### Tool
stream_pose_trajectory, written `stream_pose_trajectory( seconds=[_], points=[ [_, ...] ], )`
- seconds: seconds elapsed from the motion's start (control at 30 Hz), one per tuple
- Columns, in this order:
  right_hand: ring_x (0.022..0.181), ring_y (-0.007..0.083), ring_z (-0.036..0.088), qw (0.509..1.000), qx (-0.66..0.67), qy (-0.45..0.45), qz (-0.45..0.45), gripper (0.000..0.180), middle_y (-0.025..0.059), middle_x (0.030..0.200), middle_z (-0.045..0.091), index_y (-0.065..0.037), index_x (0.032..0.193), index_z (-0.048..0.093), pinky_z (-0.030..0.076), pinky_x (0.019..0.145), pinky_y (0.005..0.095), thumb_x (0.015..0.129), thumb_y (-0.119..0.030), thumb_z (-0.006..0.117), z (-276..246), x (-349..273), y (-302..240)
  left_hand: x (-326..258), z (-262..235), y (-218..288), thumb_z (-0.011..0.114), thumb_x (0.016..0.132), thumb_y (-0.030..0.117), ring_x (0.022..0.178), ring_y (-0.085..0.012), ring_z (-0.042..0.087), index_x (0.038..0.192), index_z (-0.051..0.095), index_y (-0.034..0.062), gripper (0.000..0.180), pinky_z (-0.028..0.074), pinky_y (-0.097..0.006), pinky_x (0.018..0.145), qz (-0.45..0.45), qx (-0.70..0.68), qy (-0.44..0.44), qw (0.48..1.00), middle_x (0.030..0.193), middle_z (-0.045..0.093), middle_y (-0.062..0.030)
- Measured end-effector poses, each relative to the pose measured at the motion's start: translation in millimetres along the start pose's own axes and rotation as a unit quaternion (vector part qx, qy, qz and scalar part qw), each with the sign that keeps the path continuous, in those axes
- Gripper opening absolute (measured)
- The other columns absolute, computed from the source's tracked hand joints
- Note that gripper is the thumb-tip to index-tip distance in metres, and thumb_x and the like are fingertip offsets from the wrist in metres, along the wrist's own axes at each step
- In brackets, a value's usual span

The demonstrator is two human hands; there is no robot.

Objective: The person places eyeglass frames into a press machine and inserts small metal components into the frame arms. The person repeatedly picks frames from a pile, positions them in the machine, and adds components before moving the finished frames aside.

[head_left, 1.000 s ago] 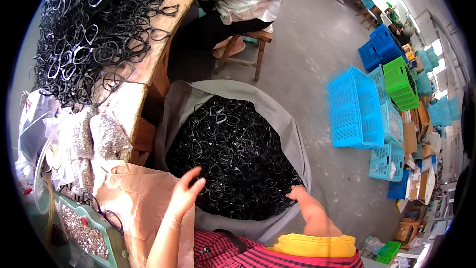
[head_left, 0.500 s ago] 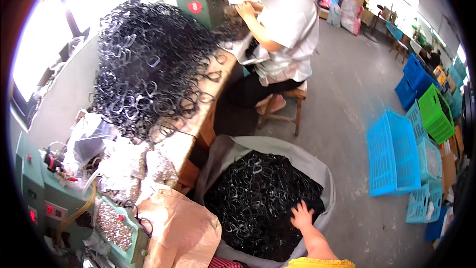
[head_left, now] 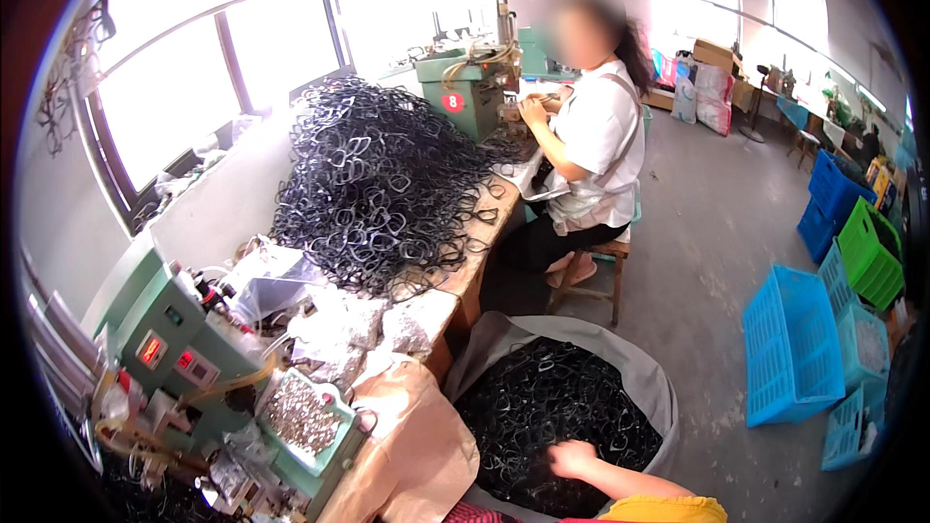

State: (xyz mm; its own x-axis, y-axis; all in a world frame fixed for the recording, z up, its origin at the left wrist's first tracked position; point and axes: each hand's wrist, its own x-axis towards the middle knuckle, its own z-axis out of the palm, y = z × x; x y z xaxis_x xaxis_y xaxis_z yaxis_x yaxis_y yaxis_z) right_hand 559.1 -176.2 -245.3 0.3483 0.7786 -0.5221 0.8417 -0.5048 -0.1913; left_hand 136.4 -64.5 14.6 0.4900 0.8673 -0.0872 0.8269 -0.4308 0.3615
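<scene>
My right hand (head_left: 572, 458), its arm in a yellow sleeve, reaches from the lower edge onto a heap of black eyeglass frames (head_left: 552, 407). Its fingers look curled down among the frames, closed; the fingertips are hidden and what they grip cannot be made out. The heap fills a large round grey cloth sack (head_left: 659, 378) on the floor. My left hand is out of view. A much bigger pile of black frames (head_left: 368, 184) covers the wooden workbench (head_left: 484, 232) beyond.
A co-worker (head_left: 596, 126) sits on a wooden stool (head_left: 613, 281) at a green machine (head_left: 465, 97). At lower left stand another green machine (head_left: 165, 329), a tray of small metal parts (head_left: 305, 416) and brown paper (head_left: 417, 426). Blue crates (head_left: 790, 349) and a green crate (head_left: 869, 252) line the right.
My view has tilted up and swung left. My right hand has moved left across the heap, and its spread fingers have curled in.
</scene>
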Motion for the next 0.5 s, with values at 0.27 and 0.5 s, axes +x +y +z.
stream_pose_trajectory(
  seconds=[0.27, 0.5],
  points=[
    [0.125, 0.0203, 0.055, 0.646, 0.538, -0.141, -0.523, 0.039, 0.0136, 0.145, 0.051, -0.007, 0.133, 0.060, 0.043, 0.107, 0.0342, 0.097, -0.022, 0.066, -131, -66, -240, 34, 18, 1, 0.064, 0.095, 0.010, 0.090, -0.0203, 0.066, 0.116, 0.066, 0.0000, 0.024, 0.052, -0.031, 0.081, 0.108, -0.312, 0.219, 0.918, 0.098, 0.069, -0.0095],
    [0.136, 0.0275, 0.043, 0.656, 0.401, -0.050, -0.638, 0.042, 0.0182, 0.145, 0.045, -0.010, 0.127, 0.061, 0.038, 0.108, 0.0384, 0.086, -0.014, 0.069, -114, -113, -367, 7, 18, -66, 0.060, 0.100, 0.011, 0.111, -0.0218, 0.062, 0.126, 0.057, -0.0001, 0.028, 0.053, -0.036, 0.093, -0.037, -0.525, 0.283, 0.802, 0.124, 0.064, -0.0136]
  ],
)
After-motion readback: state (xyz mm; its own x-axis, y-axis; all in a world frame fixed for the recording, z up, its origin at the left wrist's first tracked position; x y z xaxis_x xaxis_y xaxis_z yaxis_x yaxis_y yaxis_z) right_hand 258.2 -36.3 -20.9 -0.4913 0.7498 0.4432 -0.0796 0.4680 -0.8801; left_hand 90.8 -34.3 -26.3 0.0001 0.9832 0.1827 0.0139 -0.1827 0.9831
